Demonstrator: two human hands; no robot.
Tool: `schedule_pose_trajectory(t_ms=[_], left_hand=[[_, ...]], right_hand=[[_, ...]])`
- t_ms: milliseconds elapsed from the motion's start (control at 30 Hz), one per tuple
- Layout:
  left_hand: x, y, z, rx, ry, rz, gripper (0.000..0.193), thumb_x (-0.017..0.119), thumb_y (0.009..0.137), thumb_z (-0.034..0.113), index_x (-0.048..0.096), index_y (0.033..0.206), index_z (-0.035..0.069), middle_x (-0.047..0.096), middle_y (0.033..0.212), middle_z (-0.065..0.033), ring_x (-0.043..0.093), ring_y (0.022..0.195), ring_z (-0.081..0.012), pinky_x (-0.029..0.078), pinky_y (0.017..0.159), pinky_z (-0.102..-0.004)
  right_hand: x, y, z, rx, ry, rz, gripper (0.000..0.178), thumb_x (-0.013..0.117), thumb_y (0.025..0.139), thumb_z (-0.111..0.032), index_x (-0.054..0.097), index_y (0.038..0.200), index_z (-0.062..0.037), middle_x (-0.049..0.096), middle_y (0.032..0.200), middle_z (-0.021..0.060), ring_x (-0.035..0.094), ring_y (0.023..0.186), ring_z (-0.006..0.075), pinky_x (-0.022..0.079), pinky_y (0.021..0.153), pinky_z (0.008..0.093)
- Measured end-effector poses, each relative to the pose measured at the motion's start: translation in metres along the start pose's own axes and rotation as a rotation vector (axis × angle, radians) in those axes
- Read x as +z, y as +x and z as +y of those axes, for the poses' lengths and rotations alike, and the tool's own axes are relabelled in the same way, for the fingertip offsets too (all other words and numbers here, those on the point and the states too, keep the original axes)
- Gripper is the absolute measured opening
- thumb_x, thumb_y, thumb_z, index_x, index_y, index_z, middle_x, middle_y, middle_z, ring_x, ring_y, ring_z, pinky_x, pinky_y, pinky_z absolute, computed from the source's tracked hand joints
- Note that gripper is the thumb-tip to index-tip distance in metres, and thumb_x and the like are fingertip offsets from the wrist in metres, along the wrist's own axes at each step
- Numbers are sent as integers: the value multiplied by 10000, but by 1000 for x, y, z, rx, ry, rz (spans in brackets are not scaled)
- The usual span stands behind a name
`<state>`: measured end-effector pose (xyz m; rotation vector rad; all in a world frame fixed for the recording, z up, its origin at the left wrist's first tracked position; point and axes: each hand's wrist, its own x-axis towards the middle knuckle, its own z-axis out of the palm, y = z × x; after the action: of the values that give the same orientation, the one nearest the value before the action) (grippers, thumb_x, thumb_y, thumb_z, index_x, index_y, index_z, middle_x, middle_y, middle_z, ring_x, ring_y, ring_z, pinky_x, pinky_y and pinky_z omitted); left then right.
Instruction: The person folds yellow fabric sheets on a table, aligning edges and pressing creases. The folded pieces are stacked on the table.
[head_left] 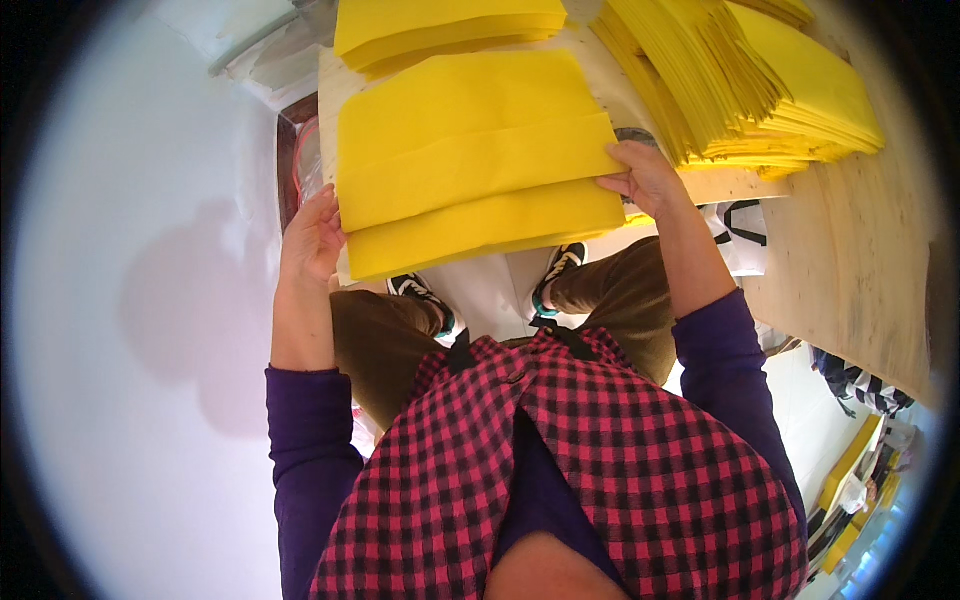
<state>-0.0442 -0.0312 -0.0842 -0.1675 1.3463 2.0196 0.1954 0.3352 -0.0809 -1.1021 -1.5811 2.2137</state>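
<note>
The left hand (315,237) closes on the left edge of the yellow sheet (465,130); some of its fingertips are hidden there. The sheet lies between both hands, in front of the body, and its long axis runs left to right, slightly tilted. Its fold line goes the same way, with a strip on the body side; how many layers it has, I cannot tell. Beyond the sheet, a stack (450,30) is cut off by the upper border. The right hand (645,178) grips the sheet's right edge. Farther right of the sheet, a pile (720,90) is also cut off above.
</note>
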Motion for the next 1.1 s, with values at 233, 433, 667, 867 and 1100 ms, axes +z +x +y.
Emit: schedule_pose_trajectory(t_ms=[233,433,667,867,1100], left_hand=[[4,33,15,33,254,-52,409,607,894,132,469,1259,10,624,1051,-63,600,845,-126,502,715,-257],[17,54,18,93,345,-39,427,605,871,55,458,1266,-13,636,1022,-88,619,763,-135,513,669,-252],[30,52,8,200,293,-11,436,566,835,-64,457,1257,-47,650,1026,-166,666,875,-235,547,747,-309],[30,42,11,200,434,57,419,525,846,-94,480,1259,-40,618,1115,-150,639,956,-226,538,814,-311],[20,53,2,233,402,52,413,538,847,-90,482,1252,-34,625,1105,-153,648,936,-227,544,796,-318]], right_hand=[[-12,24,-20,25,-201,22,314,575,914,-279,602,1060,-2,651,944,92,648,825,157,546,732,292],[-8,37,-29,-43,-327,-1,316,581,912,-281,611,1018,15,664,928,91,648,785,153,520,696,264],[7,45,-21,-208,-406,168,243,717,809,-218,630,889,-6,629,792,43,578,677,115,458,588,248],[7,41,-16,-215,-480,179,264,733,782,-234,642,899,-16,636,805,42,584,684,117,461,596,258],[11,52,-26,-253,-689,197,300,744,739,-292,635,801,-19,633,739,72,587,634,153,475,587,303]])
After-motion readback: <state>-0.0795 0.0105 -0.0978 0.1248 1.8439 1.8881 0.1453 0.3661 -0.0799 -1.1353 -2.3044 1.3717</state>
